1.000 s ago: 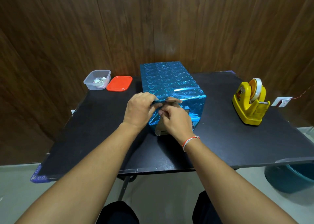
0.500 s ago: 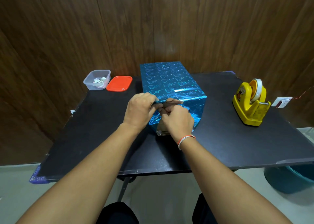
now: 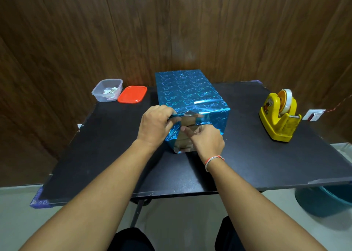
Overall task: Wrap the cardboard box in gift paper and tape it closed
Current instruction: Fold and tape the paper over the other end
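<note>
Folding: gift paper (image 3: 188, 91) over cardboard box (image 3: 185, 142) near end
Left hand (image 3: 155, 126): fingers curled, pinching top flap
Right hand (image 3: 206, 141): fingers curled, pressing side fold

Blue heart-patterned gift paper (image 3: 187, 91), yellow tape dispenser (image 3: 278, 117), orange-red lid (image 3: 132, 94), black table (image 3: 106, 146).

One view only: head cam, aimed fwd and down, close over the black table (image 3: 247, 165); both forearms seen reaching in from the bottom edge.
</note>
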